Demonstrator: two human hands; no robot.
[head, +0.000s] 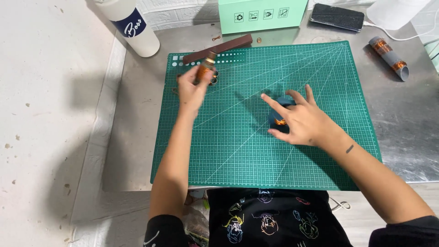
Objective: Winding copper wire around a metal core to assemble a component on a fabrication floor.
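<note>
So both hands are over a green gridded cutting mat [238, 151] that lies on a grey metal tabletop [402, 132]. The left hand [191, 88] is lifted a bit above the mat's far left corner, fingers closed around a small amber-brown bottle with a lighter cap [205, 68], held tilted with the cap pointing away and to the right. It's kinda motion-blurred, so I can't make out much more detail on it. Just behind the bottle there's a small dark ring-shaped bit [214, 78] on the mat, partly hidden.

The right hand [299, 120] is resting near the middle of the mat, on top of a dark blue rounded object with an orange glint [280, 120]. Fingers are spread, with the thumb and palm wrapped around its right side, so it's a loose hold rather than a tight clench.

Other stuff around: a long dark brown bar [218, 48] lying across the mat's far edge, a white bottle with a dark blue label [129, 25] off to the far left, a mint-green box [260, 14] behind the mat, a black rectangular block [337, 17] beside it, and a grey tube wrapped with copper-coloured bands [389, 58] on the right of the tabletop.
</note>
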